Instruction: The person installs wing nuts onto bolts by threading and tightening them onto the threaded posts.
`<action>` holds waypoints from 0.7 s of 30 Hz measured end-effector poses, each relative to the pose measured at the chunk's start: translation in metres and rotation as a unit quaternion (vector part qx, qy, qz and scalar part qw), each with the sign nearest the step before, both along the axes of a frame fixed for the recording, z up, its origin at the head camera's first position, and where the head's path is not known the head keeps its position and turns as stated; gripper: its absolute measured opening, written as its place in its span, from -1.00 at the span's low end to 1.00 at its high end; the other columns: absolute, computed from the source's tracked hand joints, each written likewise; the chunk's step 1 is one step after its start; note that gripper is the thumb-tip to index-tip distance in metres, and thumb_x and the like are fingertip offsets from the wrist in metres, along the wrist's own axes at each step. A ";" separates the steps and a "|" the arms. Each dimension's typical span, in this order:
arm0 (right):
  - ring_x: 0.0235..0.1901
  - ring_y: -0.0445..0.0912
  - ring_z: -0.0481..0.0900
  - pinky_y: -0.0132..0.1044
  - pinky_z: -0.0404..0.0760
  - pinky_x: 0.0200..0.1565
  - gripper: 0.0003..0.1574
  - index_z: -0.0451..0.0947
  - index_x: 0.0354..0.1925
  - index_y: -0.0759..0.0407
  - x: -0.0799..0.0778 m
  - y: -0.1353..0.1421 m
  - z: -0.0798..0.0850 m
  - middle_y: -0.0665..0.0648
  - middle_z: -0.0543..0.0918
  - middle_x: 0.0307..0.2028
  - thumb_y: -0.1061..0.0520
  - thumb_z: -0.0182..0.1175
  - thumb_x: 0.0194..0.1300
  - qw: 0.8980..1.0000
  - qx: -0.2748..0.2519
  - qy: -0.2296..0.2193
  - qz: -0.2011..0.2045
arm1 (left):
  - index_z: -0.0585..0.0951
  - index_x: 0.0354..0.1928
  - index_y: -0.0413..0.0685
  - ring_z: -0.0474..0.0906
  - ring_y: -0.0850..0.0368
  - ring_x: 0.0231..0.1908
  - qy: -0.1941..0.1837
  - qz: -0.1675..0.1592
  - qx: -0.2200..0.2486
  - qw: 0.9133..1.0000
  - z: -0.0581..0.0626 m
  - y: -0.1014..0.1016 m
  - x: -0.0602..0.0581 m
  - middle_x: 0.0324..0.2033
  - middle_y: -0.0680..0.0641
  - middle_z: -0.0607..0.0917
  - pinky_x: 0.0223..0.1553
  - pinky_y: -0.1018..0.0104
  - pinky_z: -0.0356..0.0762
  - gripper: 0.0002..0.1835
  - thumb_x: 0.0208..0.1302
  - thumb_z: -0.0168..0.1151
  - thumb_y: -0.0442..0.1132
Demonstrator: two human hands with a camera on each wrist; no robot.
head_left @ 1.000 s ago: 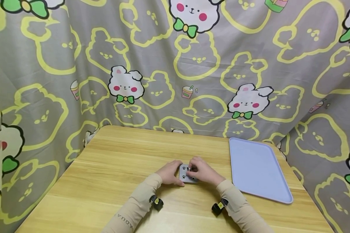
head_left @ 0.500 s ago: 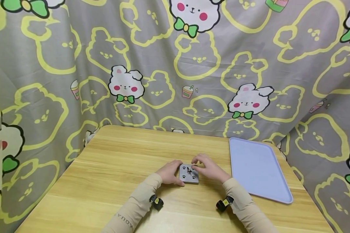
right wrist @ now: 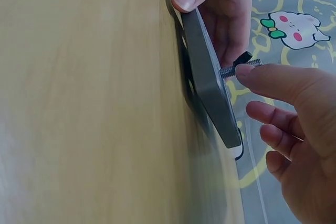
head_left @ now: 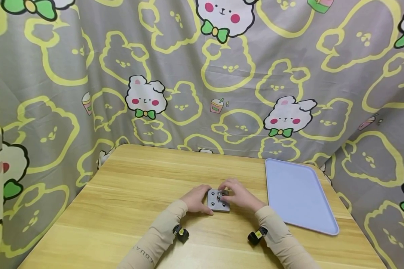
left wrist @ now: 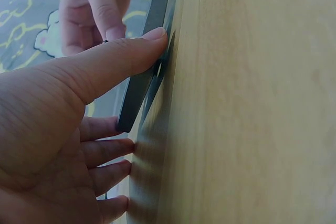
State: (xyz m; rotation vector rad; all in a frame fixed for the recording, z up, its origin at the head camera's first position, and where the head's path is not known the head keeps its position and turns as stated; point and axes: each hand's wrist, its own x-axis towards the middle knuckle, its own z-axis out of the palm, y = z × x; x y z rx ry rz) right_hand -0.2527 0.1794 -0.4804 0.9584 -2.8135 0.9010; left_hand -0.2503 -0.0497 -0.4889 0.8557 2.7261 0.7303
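In the head view a grey square plate [head_left: 214, 200] with holes near its corners lies on the table before me. A threaded bolt [right wrist: 256, 62] stands up from its middle and carries a small black wing nut [right wrist: 243, 58]. My left hand [head_left: 196, 200] grips the plate at its left side, thumb on the near edge and fingers toward the far corner. My right hand [head_left: 239, 195] reaches in from the right and pinches the wing nut. Its thumb [right wrist: 262, 78] overlaps the nut in the right wrist view, hiding the index finger; the other fingers curl loosely below.
To the right lies a pale blue tray [head_left: 299, 194] with a low rim. The wooden table [head_left: 138, 179] runs back to a grey curtain [head_left: 188, 67] with yellow outlines and white rabbit faces. A small black camera is strapped at each wrist.
My right hand came off the wing nut, its fingers spread and drawn back to the right, and is now back at it. The left hand and the plate have stayed put.
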 end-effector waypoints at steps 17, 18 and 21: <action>-0.06 -0.12 0.44 -0.16 0.50 0.01 -0.88 0.69 -0.22 -0.04 0.001 -0.006 -0.003 -0.04 0.63 -0.12 0.09 0.32 0.23 0.999 0.009 0.021 0.027 | 0.30 0.37 -0.13 0.39 -0.03 0.31 -0.001 0.000 -0.010 1.000 -0.002 0.000 -0.001 0.31 -0.11 0.45 0.39 0.11 0.34 0.02 -0.09 0.52 0.18; -0.08 -0.13 0.44 -0.18 0.50 -0.01 -0.91 0.69 -0.24 -0.04 0.001 -0.006 -0.004 -0.04 0.63 -0.13 0.09 0.32 0.23 0.999 0.009 0.026 0.028 | 0.30 0.36 -0.13 0.39 -0.03 0.30 0.000 0.000 -0.010 1.000 -0.002 0.000 -0.001 0.31 -0.11 0.45 0.38 0.12 0.34 0.02 -0.09 0.51 0.18; -0.12 -0.16 0.47 -0.23 0.52 -0.05 -0.95 0.67 -0.30 -0.04 0.000 -0.007 -0.006 -0.07 0.64 -0.19 0.08 0.34 0.21 0.999 0.006 0.042 0.030 | 0.31 0.35 -0.14 0.40 -0.04 0.29 0.000 -0.003 -0.006 1.000 -0.002 -0.001 -0.001 0.30 -0.12 0.46 0.38 0.10 0.34 0.01 -0.09 0.52 0.17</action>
